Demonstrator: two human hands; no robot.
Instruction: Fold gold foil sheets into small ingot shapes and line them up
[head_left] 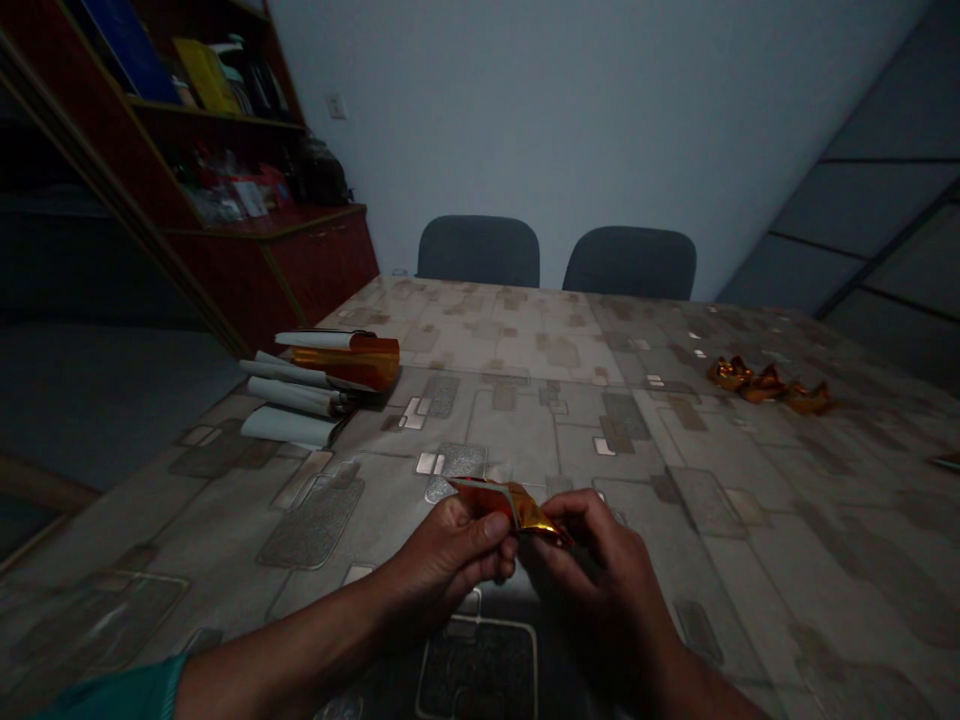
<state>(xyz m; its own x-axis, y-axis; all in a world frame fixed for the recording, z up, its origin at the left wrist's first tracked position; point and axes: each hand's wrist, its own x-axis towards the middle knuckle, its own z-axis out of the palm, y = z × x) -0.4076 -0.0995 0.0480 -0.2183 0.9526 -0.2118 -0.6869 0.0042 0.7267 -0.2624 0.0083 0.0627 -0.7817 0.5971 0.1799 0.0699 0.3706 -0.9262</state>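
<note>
Two narrow grips: left hand (442,570) and right hand (604,575) pinch one crumpled orange-gold foil wrapper (517,508), long axis running between them.

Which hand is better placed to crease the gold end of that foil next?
Probably the right hand: its fingers hold the gold end of the foil, while the left hand pinches the red end.
</note>
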